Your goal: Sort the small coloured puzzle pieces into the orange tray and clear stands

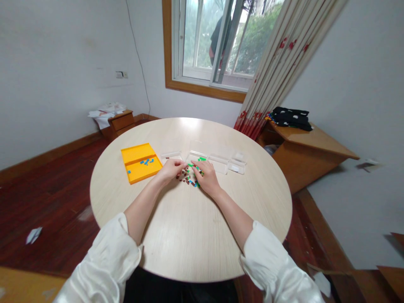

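A loose pile of small brown, green and blue pieces (188, 181), like tiny building bricks, lies on the round table between my hands. At the pile's left edge is my left hand (171, 169), its thumb and fingertips pressed together; whatever they pinch is too small to make out. My right hand (207, 176) rests over the right side of the pile, thumb and index finger apart, with pieces showing between them. A green piece (190, 165) lies near both hands' fingertips. Several more green pieces (202, 159) sit just beyond the right fingers, at a clear plastic box (197, 152).
An open yellow case (139, 152) holding several blue pieces (147, 162) lies on the left of the round table (186, 235). More clear boxes stand behind and right of my hands, including a small one (236, 166). A wooden cabinet (303, 155) stands beyond the table's right edge.
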Demonstrator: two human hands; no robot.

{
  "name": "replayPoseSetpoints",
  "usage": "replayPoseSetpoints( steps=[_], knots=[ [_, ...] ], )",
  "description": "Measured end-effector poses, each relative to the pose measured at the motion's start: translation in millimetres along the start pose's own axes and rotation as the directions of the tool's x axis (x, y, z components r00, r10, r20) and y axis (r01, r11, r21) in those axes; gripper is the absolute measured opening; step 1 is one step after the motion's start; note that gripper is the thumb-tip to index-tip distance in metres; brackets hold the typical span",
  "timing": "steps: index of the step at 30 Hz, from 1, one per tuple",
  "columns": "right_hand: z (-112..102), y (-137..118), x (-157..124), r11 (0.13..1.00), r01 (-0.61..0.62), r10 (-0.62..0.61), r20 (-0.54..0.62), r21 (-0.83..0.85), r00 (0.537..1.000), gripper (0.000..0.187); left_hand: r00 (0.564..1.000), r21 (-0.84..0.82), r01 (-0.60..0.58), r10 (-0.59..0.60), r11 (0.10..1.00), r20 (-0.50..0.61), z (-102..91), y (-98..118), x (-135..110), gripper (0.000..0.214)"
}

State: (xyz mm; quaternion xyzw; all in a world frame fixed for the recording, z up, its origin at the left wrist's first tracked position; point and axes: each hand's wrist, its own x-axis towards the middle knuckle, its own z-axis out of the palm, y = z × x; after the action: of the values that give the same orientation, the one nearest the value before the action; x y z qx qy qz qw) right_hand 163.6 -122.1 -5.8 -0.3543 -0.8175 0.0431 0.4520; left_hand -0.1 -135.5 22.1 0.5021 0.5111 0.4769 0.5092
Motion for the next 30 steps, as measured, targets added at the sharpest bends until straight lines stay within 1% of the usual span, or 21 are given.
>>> replayPoseSetpoints(
  steps=[3,6,10,13,15,21,24,26,30],
  knots=[
    [0,-1,0,0.999,0.009,-0.009,0.003,0.043,1.000,0.016,0.998,0.014,-0.008,0.008,1.000,0.062,1.2,-3,-1,0.027],
    [0,-1,0,0.996,-0.012,0.012,-0.009,0.091,1.000,0.012,0.994,0.006,0.008,-0.008,1.000,0.110,2.3,-3,-2,0.028],
    [-1,-4,1,0.988,-0.066,0.068,-0.009,0.142,0.998,0.011,0.993,0.020,0.015,-0.018,1.000,0.120,3.9,0,-4,0.031],
    [-1,-4,1,0.977,-0.118,0.125,-0.029,0.177,0.992,0.011,0.997,0.022,0.013,-0.014,1.000,0.075,5.1,4,-5,0.033],
    [-1,0,2,0.971,-0.165,0.178,-0.063,0.174,0.982,0.010,0.999,0.012,0.010,-0.011,1.000,0.036,5.7,7,-6,0.034],
    [-5,22,5,0.935,-0.340,0.352,-0.163,0.097,0.922,0.010,0.990,-0.024,0.041,-0.044,0.999,-0.131,6.1,12,-6,0.038],
    [-4,30,6,0.922,-0.382,0.387,-0.199,0.064,0.900,0.011,0.985,-0.045,0.025,-0.033,0.999,-0.169,4.6,13,-4,0.037],
    [-3,34,6,0.918,-0.394,0.394,-0.212,0.044,0.894,0.014,0.979,-0.065,0.007,-0.020,0.998,-0.204,3.3,14,-4,0.036],
    [0,39,5,0.911,-0.410,0.410,-0.183,0.041,0.894,0.020,0.964,-0.106,-0.004,-0.024,0.994,-0.263,1.5,17,-5,0.032]
  ],
)
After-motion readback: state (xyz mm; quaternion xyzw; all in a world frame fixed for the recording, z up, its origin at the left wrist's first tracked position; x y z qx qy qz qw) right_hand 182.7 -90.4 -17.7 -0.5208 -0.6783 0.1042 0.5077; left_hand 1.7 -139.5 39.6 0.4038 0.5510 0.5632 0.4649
